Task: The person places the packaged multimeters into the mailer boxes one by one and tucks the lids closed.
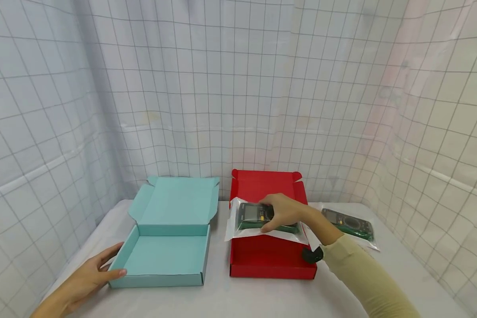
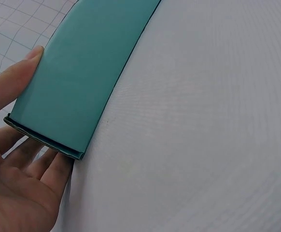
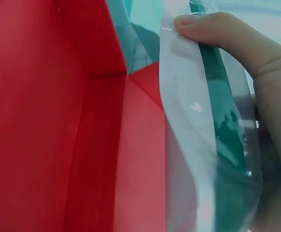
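Observation:
My right hand (image 1: 284, 212) grips a bagged multimeter (image 1: 249, 213) over the open red box (image 1: 272, 271), its thumb on the near side. The multimeter is dark with a green edge, inside a clear and white plastic bag (image 3: 184, 96). The right wrist view shows the thumb pressing the bag beside the green edge, next to the red box's walls; the other fingers are mostly hidden. At the front left corner of the open teal box (image 1: 163, 280), my left hand (image 1: 88, 278) holds on, thumb at the front wall and fingers along the left side.
A second bagged multimeter (image 1: 350, 224) lies on the white table at the right, beyond the right forearm. Both box lids, the teal lid (image 1: 179, 201) and the red lid (image 1: 264, 183), are raised toward the back. A white grid-patterned curtain (image 1: 238, 88) surrounds the table.

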Tool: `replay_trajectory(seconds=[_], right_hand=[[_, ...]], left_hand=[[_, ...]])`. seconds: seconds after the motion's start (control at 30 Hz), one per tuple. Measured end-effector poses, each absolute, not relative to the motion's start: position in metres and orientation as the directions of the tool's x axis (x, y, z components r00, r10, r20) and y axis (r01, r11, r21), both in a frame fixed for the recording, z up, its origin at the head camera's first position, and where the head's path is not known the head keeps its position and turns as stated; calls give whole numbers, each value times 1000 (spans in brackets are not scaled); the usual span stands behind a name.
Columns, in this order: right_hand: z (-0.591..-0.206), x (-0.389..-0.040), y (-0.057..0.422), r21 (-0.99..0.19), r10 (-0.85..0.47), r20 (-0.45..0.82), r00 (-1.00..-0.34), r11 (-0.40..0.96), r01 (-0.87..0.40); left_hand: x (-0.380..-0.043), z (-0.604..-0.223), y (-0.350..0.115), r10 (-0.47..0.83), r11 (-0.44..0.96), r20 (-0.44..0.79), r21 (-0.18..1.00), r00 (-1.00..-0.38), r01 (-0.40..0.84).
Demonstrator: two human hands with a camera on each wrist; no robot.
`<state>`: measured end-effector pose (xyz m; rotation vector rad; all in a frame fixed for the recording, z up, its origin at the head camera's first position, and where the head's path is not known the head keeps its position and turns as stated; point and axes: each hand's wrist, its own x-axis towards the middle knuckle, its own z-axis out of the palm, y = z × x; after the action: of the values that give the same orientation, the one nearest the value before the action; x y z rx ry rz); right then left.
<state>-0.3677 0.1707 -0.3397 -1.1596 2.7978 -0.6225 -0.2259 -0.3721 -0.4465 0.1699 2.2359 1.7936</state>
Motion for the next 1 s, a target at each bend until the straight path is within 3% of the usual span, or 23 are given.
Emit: replay_trajectory(seconds=[0.37, 0.6, 1.0], right_hand=[[-346, -364, 130, -435, -745, 117, -656, 556, -709], [-347, -363, 100, -427, -764, 125, -632, 534, -730], [-350, -370, 44, -408, -834, 133, -536, 447, -796]], left_hand=[[-227, -449, -368, 251, 242, -141, 967, -958, -79], [-228, -446, -369, 244, 247, -146, 965, -959, -85], [-228, -445, -372, 250, 252, -148, 964, -957, -84]])
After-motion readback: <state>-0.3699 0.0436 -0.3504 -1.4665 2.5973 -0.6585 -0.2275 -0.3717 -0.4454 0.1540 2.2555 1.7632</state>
